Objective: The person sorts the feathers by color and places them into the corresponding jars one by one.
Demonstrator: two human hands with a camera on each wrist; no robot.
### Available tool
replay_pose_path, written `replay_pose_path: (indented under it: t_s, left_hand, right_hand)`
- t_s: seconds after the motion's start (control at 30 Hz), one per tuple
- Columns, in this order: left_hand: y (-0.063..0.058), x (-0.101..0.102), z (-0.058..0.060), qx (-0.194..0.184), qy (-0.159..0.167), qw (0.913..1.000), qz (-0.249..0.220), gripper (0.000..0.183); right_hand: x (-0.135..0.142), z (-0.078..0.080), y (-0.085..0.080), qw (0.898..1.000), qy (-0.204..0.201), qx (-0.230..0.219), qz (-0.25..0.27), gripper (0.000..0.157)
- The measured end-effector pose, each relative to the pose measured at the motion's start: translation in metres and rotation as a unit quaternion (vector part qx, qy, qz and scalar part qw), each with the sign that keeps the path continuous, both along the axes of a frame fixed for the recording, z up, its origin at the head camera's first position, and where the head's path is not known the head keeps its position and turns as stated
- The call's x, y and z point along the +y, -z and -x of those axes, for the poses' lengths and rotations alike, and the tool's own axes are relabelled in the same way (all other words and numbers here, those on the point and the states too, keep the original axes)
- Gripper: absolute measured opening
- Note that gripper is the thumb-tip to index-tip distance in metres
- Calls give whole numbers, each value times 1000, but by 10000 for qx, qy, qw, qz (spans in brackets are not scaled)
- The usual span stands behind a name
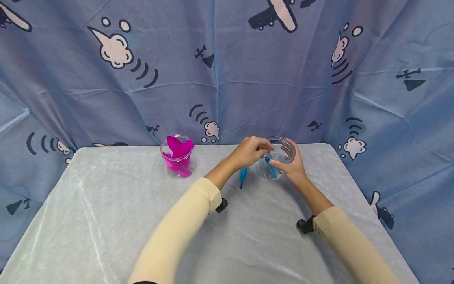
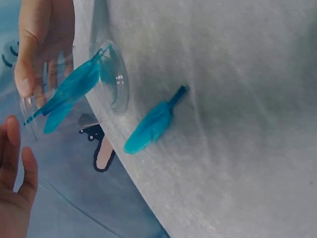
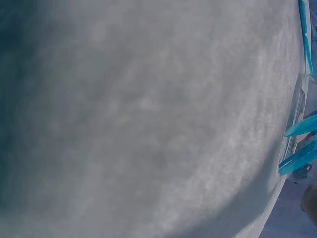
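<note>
My right hand (image 1: 293, 163) grips a clear plastic cup (image 1: 264, 170) around its upper side, thumb in front and fingers behind. Inside the cup stand blue feathers (image 2: 74, 87), whose tips reach up toward the rim. At the cup's mouth is my left hand (image 1: 251, 152), its fingers loosely bent and holding nothing visible; in the left wrist view they lie apart beside the rim. Another blue feather (image 1: 243, 176) lies on the table just left of the cup, below my left hand. The right wrist view catches only the cup's edge and some feathers (image 3: 302, 156).
A second clear cup (image 1: 173, 174) filled with bright pink feathers (image 1: 179, 148) stands to the left, near the table's back edge. Grey-white cloth covers the table (image 1: 117, 205). A blue printed curtain (image 1: 220, 59) hangs right behind it.
</note>
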State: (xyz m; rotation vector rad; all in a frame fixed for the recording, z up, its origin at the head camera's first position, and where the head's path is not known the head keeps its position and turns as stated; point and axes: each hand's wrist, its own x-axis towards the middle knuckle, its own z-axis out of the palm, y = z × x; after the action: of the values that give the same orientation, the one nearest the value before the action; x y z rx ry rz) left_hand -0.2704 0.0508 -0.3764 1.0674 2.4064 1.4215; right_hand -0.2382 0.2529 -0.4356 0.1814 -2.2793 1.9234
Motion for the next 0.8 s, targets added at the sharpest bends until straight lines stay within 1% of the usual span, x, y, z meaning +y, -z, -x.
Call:
replay_pose_path:
  t_s: [0.17, 0.3, 0.47, 0.63, 0.8]
  left_hand:
    - [7, -13, 0, 112, 91, 9998, 164, 19]
    - [16, -25, 0, 77, 151, 9990, 413, 16]
    - [27, -38, -1, 11, 124, 9976, 675, 13]
    - [42, -47, -1, 20, 246, 9955, 917, 17]
    - [55, -53, -3, 244, 245, 9895, 1402, 21]
  right_hand:
    - [-1, 0, 0, 10000, 89, -16, -27, 91]
    - [-2, 0, 0, 9999, 130, -43, -91, 90]
    - [-2, -1, -1, 9994, 193, -163, -217, 92]
    - [-2, -1, -1, 9994, 185, -156, -227, 92]
    - [0, -1, 0, 9997, 133, -132, -157, 91]
